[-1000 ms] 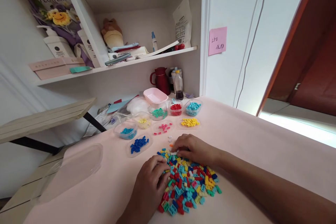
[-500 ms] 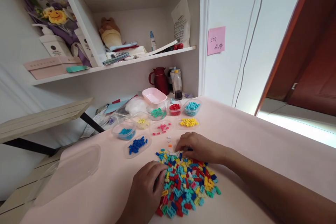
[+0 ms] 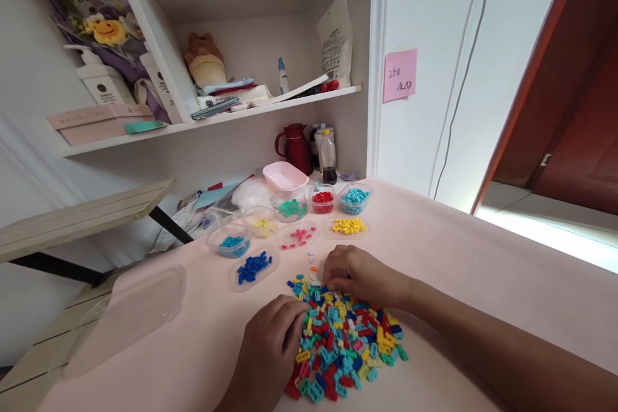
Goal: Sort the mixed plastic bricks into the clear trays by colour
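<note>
A loose pile of small toy building bricks (image 3: 338,341) in mixed colours covers the table in front of me. At its far edge, my right hand (image 3: 364,275) has its thumb and fingertips drawn together; whatever they pinch is hidden. My left hand (image 3: 270,344) rests against the pile's left side, fingers curled and thumb close to the index finger, and I cannot make out anything in it. Just beyond the right fingertips lie an orange brick (image 3: 313,268) and a few white ones. Dark blue bricks (image 3: 254,267) sit on a clear shallow tray to the left.
Behind the pile stand clear containers of yellow bricks (image 3: 349,226), pink bricks (image 3: 299,237), red bricks (image 3: 322,201), green bricks (image 3: 291,208) and light blue bricks (image 3: 355,198). A pink tub (image 3: 284,176) is further back. A clear lid (image 3: 130,315) lies left, near a wooden ledge (image 3: 91,209).
The right hand's thumb has closed in toward its fingertips at the pile's far edge. My left hand stays nearly where it was. The view has shifted slightly.
</note>
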Demonstrator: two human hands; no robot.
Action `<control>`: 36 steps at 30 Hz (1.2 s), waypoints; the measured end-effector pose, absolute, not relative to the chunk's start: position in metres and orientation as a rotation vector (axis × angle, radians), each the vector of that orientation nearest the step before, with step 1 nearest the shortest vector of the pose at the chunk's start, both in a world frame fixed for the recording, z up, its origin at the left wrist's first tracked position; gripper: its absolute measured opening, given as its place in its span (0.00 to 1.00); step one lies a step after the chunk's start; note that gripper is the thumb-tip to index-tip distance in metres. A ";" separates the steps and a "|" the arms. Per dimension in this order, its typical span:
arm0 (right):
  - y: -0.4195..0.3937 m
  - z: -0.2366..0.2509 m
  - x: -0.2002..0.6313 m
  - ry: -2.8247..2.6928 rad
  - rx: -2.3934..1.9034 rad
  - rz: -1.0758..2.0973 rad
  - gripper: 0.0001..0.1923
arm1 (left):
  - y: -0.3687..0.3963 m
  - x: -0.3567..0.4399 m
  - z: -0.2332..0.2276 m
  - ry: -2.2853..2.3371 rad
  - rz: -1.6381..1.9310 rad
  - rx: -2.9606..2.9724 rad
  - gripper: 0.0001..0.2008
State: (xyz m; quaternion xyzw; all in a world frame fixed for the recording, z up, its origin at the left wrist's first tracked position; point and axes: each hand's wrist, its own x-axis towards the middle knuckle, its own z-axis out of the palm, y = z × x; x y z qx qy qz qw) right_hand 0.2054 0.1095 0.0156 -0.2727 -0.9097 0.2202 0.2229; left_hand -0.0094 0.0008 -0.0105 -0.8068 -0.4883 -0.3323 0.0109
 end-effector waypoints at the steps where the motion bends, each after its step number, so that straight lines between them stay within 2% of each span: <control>1: 0.107 0.018 0.205 -2.469 -0.765 0.658 0.05 | 0.001 -0.010 -0.011 -1.522 -1.037 -2.505 0.10; 11: 0.081 0.033 0.196 -2.200 -0.679 1.101 0.08 | 0.000 -0.005 -0.008 -1.457 -1.135 -2.305 0.14; 15: 0.078 0.030 0.193 -2.162 -0.685 1.140 0.06 | -0.002 -0.004 -0.009 -1.334 -1.112 -2.322 0.15; 22: 0.072 0.030 0.189 -2.179 -0.701 1.124 0.05 | -0.003 -0.003 -0.010 -1.242 -1.117 -2.265 0.08; 26: 0.072 0.032 0.189 -2.139 -0.711 1.089 0.07 | 0.001 -0.011 -0.007 -1.421 -1.163 -2.188 0.08; 33: 0.085 0.026 0.195 -2.111 -0.762 1.085 0.10 | 0.020 -0.059 -0.006 -1.909 -1.497 -1.433 0.07; 36: 0.087 0.023 0.194 -2.123 -0.773 1.084 0.10 | 0.027 -0.069 -0.012 -1.993 -1.503 -1.361 0.08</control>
